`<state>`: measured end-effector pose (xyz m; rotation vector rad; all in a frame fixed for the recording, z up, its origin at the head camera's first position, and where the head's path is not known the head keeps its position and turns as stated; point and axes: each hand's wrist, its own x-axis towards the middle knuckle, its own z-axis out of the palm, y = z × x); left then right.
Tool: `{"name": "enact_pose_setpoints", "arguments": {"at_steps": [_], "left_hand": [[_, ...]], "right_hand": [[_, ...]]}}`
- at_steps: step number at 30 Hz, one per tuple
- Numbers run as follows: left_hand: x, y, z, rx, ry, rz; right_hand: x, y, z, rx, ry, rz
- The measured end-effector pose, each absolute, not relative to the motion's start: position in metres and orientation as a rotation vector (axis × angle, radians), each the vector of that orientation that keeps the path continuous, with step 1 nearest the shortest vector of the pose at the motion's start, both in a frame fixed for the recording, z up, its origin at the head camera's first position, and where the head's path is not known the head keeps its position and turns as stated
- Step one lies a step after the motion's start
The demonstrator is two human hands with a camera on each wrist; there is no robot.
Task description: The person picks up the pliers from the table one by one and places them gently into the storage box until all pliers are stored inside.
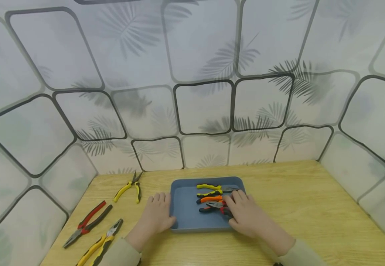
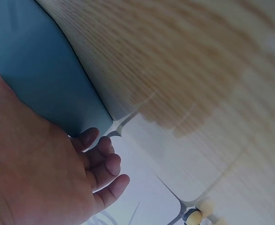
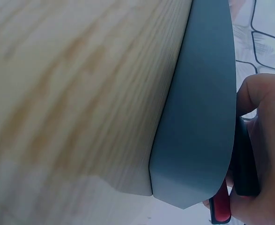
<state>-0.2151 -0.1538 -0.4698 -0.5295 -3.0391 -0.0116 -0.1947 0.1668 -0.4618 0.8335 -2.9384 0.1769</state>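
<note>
Red-and-black-handled metal pliers [image 1: 220,207] are inside the rectangular blue-grey shallow tray [image 1: 187,207], R-hand half, toward near wall. Key relation: pliers lie just L of & partly under R hand [image 1: 244,212], long axis approx L-R, handle end at the palm side, metal head inboard over tray floor. R hand clearly nearer; L hand [image 1: 157,212] is across the tray at the far L wall, well apart from the tools. Pointing: head faces L, handles run R & slightly toward the person, so axis is a bit off square w/ the near wall. R hand: fingers curled round the handles, red & black grips show btwn fingers & palm in R wrist view, next to tray wall; exact finger placement on far side hidden, can't tell. L hand: holds no tool, fingers loosely extended along outside of L wall, thumb by near L corner; can't tell how hard it presses. Neighbours: orange-and-black-handled pliers [image 1: 210,200] sit directly alongside/under the red-black head, handles L, head end hidden by R hand; yellow-and-black-handled pliers [image 1: 220,191] just beyond, handles L, slim nose R, tip near R hand's fingers. So red-black pair points opp. to yellow pair. Overlap w/ orange handles = likely snag pt, my read. Tray sits flat on light wood-grain table [image 1: 295,192].
</note>
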Motion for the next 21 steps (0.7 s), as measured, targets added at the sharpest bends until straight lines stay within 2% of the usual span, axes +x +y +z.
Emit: {"name": "enact_pose_setpoints", "arguments": {"at_steps": [21], "left_hand": [[-0.212, -0.151, -0.465, -0.521, -3.029, -0.011]], "right_hand": [[-0.197, 0.159, -0.466, 0.927, -2.900, 0.216]]}}
